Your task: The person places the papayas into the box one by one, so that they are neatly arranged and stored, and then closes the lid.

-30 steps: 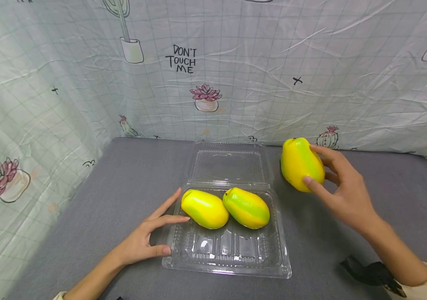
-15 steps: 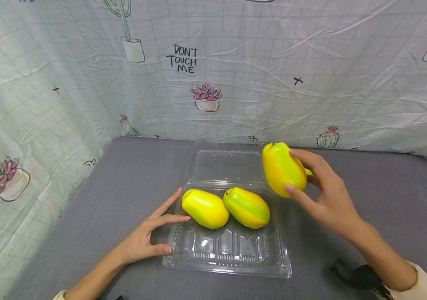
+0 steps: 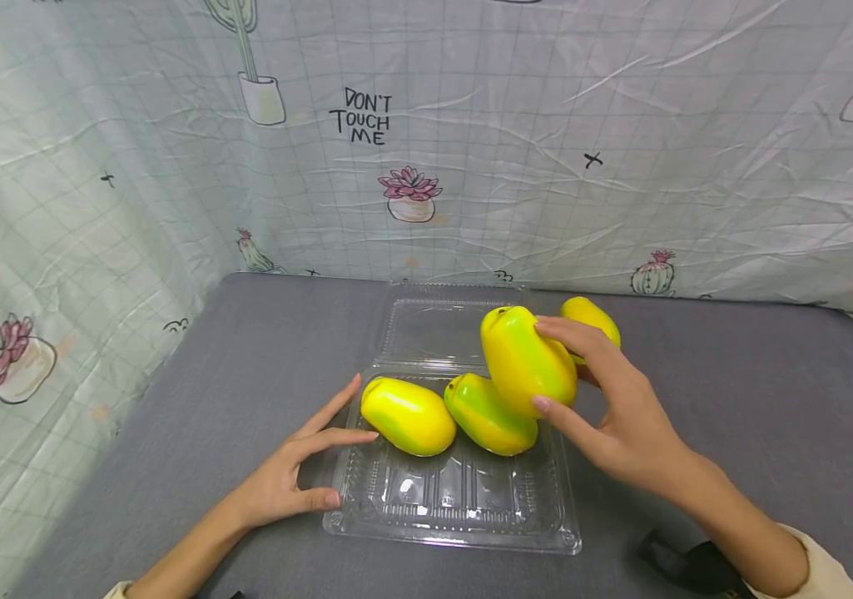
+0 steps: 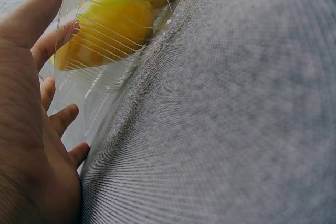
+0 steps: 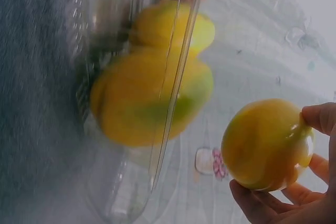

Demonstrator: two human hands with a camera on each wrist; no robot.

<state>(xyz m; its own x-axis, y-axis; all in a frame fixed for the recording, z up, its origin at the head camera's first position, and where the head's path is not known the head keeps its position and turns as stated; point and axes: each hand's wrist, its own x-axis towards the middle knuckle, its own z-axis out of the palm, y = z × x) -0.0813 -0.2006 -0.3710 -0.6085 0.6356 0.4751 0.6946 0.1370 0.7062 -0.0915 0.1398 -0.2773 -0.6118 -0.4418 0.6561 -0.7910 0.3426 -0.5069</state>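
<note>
My right hand [image 3: 624, 408] holds a yellow-green papaya [image 3: 523, 358] between thumb and fingers, above the right part of a clear plastic clamshell box [image 3: 463, 532]. In the right wrist view, the held papaya [image 5: 265, 145] is apart from the box wall. Two more papayas lie side by side in the box's base: a left one [image 3: 407, 416] and a right one [image 3: 482, 420], partly hidden by the held fruit. My left hand [image 3: 276, 482] rests at the box's left edge with fingers spread; in the left wrist view, its fingers [image 4: 55, 43] reach along the clear wall.
Behind my right hand, another papaya [image 3: 589, 316] lies on the grey cloth surface [image 3: 194, 399], partly covered. The box's lid [image 3: 433, 324] is folded back flat, away from me. A patterned curtain [image 3: 516, 166] hangs along the back. A black strap [image 3: 688, 566] is by my right forearm.
My right hand has carried its papaya left and slightly toward me, from beside the box to over it. The papaya behind it has come into view. My left hand stays put.
</note>
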